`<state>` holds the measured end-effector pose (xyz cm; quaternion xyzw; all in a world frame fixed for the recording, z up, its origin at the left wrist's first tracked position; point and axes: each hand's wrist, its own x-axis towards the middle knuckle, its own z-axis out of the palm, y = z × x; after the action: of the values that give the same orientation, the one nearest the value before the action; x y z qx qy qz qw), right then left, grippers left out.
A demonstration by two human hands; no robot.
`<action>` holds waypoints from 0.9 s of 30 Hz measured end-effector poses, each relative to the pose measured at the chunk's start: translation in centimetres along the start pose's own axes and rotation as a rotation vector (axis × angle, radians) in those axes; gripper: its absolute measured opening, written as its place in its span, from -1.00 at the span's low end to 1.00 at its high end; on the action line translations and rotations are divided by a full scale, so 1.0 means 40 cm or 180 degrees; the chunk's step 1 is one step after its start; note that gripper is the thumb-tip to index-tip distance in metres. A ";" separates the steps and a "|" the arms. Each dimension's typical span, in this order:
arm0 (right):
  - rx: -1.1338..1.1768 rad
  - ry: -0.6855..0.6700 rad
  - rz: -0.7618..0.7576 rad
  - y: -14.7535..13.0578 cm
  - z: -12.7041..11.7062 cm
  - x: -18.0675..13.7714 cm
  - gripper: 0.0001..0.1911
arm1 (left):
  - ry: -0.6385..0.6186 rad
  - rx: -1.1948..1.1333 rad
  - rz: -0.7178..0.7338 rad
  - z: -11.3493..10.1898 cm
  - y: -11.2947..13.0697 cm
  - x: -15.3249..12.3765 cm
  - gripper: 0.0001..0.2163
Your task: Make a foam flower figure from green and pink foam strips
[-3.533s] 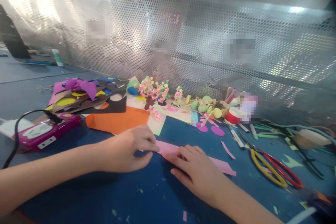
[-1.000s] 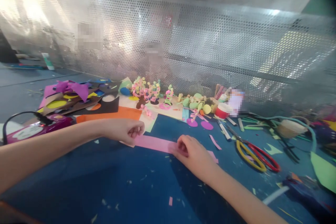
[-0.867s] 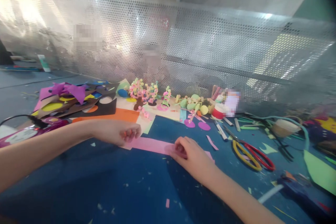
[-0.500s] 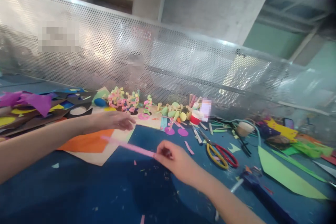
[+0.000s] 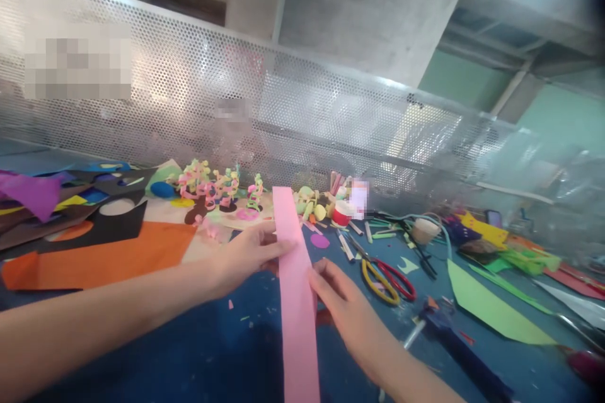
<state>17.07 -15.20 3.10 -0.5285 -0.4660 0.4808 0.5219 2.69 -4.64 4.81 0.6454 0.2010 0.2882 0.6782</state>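
Observation:
A long pink paper strip runs upright through the middle of the view, its near end cut off by the bottom edge. My left hand pinches its left edge, the thumb lying on the face of the strip. On the opposite edge, a little lower, my right hand grips it between thumb and fingers. Behind the strip's far end stand small curled-paper figures in pink, green and yellow. Scissors with one yellow and one red handle lie to the right of my right hand.
Orange felt-like sheet and black cut-out sheet lie at left. To the right are a blue glue gun, a light green sheet, a paper cup and a red-and-white tub. A perforated metal screen borders the table's back.
My left hand has come right and down from above the orange sheet and now holds pink paper. A wide pink strip stands upright where a narrow pink strip stretched leftward from my right hand.

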 end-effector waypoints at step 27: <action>-0.0330 0.0468 -0.0580 -0.022 -0.034 0.176 -0.67 | -0.0004 0.0559 -0.0161 -0.040 -0.051 0.036 -0.74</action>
<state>19.16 -8.33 3.81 -0.5441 -0.4968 0.3666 0.5681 3.02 -2.49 2.79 0.6973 0.2413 0.2519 0.6262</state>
